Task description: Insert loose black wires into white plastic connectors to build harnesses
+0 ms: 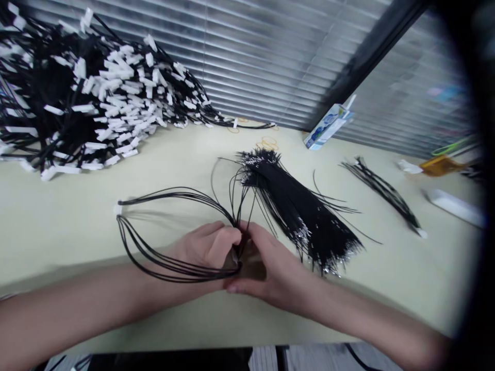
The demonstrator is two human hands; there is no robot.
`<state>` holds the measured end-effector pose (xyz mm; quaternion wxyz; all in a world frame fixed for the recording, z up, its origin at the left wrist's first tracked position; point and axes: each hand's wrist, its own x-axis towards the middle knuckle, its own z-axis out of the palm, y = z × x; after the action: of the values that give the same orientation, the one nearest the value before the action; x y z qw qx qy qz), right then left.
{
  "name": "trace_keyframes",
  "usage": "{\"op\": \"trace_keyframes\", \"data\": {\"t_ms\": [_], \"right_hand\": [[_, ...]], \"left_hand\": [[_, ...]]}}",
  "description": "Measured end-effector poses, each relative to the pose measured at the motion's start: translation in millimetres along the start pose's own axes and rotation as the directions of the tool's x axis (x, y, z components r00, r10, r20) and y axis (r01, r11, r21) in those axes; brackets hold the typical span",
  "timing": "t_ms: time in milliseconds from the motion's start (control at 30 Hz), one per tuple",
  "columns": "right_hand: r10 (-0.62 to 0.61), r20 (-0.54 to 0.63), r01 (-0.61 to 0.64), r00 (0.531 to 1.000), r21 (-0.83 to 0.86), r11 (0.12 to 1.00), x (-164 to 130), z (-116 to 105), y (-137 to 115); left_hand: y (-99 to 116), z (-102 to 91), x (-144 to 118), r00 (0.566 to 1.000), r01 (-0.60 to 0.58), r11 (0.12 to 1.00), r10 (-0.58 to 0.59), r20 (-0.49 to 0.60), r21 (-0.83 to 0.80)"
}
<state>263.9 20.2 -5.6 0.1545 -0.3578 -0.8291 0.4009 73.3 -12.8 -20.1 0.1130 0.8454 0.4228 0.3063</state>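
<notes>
1. Harness (170, 194) spans left-centre to centre of frame; left hand (211, 245) grip pinches its wires, right hand (276, 263) grip curves around, contact unclear.
2. Slack pinching could scatter wires; wire bundle (288, 196) could snag them.
3. Count: one held harness, one bundled harness (386, 196) right, one wire bundle, one connector pile (116, 98) upper left.

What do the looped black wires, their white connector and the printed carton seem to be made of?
Looped black wires: probably plastic insulation, satin black, judging by smooth, even curves; cores can't be made out.
White connector: likely moulded plastic, from its small, blocky body; finish unclear.
Printed carton: apparently coated paperboard, judging by flat, printed faces.
</notes>
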Motion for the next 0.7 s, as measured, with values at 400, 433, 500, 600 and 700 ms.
{"op": "trace_keyframes", "data": {"t_ms": [400, 433, 500, 600, 700], "right_hand": [[0.120, -0.290, 0.071, 0.950, 0.571, 0.818, 20, 8, 1], [0.126, -0.284, 0.070, 0.950, 0.592, 0.803, 23, 7, 2], [0.121, -0.263, 0.073, 0.957, 0.624, 0.778, 28, 5, 3], [0.095, -0.201, 0.074, 0.975, 0.697, 0.713, 33, 2, 3], [0.057, -0.105, 0.046, 0.993, 0.775, 0.631, 37, -4, 1]], "left_hand": [[-2, 0.6, 1, 1.000, -0.002, 0.999, 0.001, 0.019, 0.034], [-3, 0.5, 1, 0.999, 0.003, 0.999, -0.004, 0.036, 0.033], [-3, -0.7, 0, 0.996, 0.036, 0.999, -0.039, 0.078, 0.038], [-3, -3.6, 2, 0.990, 0.059, 0.998, -0.061, 0.123, 0.024], [-5, -6.1, 5, 0.993, 0.035, 0.997, -0.027, 0.111, -0.062]]}}
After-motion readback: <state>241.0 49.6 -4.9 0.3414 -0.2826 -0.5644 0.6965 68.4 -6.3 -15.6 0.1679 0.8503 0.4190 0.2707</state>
